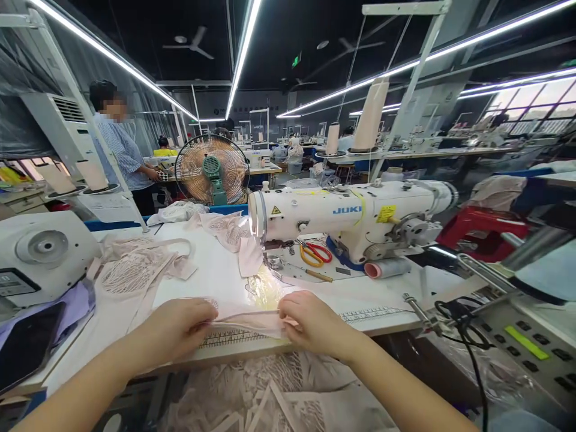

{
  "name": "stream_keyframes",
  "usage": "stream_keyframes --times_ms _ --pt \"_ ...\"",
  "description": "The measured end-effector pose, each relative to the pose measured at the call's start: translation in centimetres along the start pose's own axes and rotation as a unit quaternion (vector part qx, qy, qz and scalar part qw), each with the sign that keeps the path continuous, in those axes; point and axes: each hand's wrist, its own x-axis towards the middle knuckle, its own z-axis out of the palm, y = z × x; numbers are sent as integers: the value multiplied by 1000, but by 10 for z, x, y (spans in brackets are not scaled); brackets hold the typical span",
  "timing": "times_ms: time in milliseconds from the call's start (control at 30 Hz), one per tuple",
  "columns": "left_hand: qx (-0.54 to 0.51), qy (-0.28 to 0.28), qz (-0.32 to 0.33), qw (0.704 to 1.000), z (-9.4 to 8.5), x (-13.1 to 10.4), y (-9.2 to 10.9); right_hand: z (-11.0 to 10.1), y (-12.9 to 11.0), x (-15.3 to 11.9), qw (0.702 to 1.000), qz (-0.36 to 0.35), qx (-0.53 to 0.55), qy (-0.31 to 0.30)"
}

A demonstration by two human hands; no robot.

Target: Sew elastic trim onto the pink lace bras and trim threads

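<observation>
A pale pink fabric piece [249, 322] with a narrow band along its edge is stretched between my hands at the table's front edge. My left hand [186, 324] pinches its left end, and my right hand [312, 321] pinches the right end, fingertips partly hidden. Just behind the fabric is the lit needle area of a white sewing machine [310, 210]. More pale pink cloth [251, 257] lies beside the needle. A printed ruler strip [234, 338] runs along the table edge under the fabric.
Scissors [315, 254] with red and yellow handles, a wooden-handled tool [318, 275] and a thread spool [387, 268] lie near the machine. Lace pieces [135, 270] and a phone [29, 345] are at left. A fan [212, 169] and a person [119, 144] stand beyond.
</observation>
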Motion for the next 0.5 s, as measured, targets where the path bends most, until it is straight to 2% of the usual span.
stream_keyframes --times_ms 100,267,400,500 --pt "-44 -55 -19 997 -4 2 -3 12 -4 -6 997 5 72 20" --pt "-59 -68 -25 996 -8 5 -4 31 -8 0 996 44 74 33" --pt "-48 -65 0 997 -7 0 -5 22 8 -6 990 60 118 44" --pt "-27 -49 26 998 3 -9 -11 12 24 -18 981 67 171 56"
